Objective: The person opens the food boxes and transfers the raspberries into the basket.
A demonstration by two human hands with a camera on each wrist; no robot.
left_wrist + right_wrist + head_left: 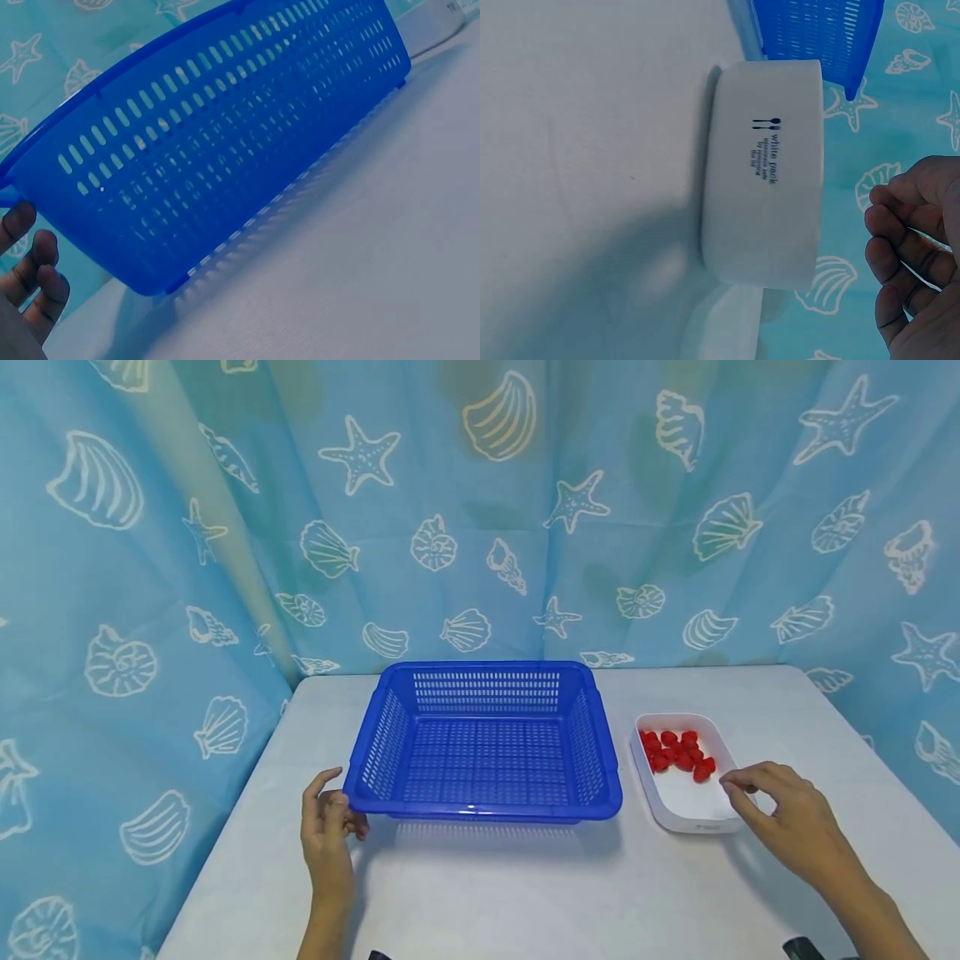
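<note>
A blue slotted plastic basket [483, 810] stands on the white table. At its front left corner is my left hand [327, 835], with the thumb by the rim and other fingers curled beneath it, holding that corner. The left wrist view shows several fingertips [46, 246] under the basket's rim. To the right stands a white plastic container [693, 825] with several small red strawberry-like pieces [678, 752] at its far end. My right hand [787, 814] hovers over the container's near right edge, thumb and index tips close together. Nothing shows between its loosely bent fingers [883, 259].
The white tablecloth [480, 893] covers the table under both vessels. A blue curtain [450, 485] with shell and starfish prints hangs behind and at the sides. The container stands just right of the basket with a narrow gap between them.
</note>
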